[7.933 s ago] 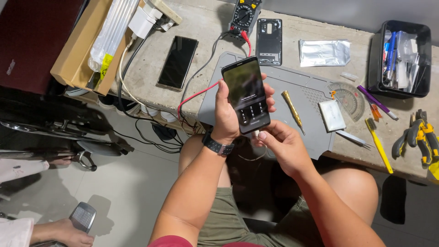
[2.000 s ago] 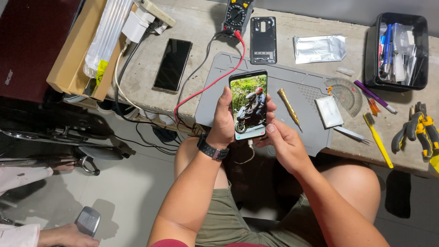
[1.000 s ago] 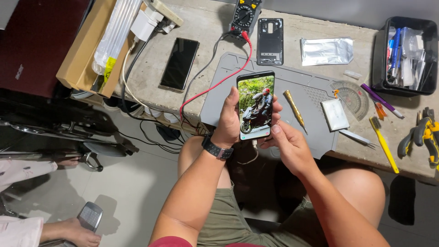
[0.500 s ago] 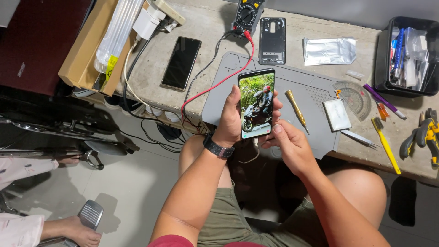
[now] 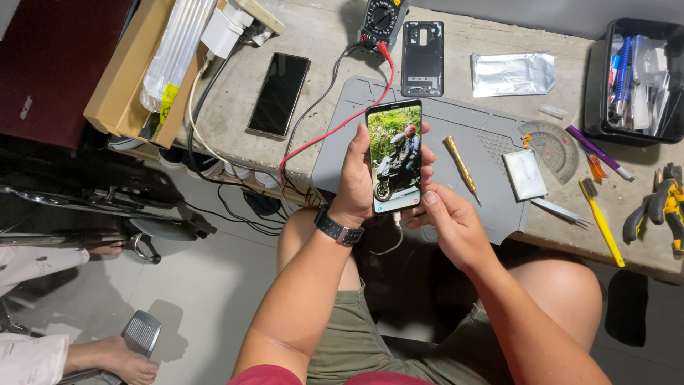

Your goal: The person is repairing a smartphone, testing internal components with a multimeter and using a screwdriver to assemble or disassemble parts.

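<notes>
My left hand grips a black smartphone upright in front of me, its lit screen showing a picture of a rider on a motorbike. A white cable hangs from the phone's lower end. My right hand sits at the phone's lower right corner, thumb touching the edge near the bottom of the screen. Both hands hover above the near edge of a grey work mat on the bench.
On the bench lie a second dark phone, a phone back cover, a multimeter with red lead, a gold screwdriver, a flat battery, a silver pouch, pliers, and a black tool tray. Another person's hand is at lower left.
The phone screen went from a dark keypad view to the motorbike picture. Both hands lowered the phone slightly toward me and have stayed nearly still since.
</notes>
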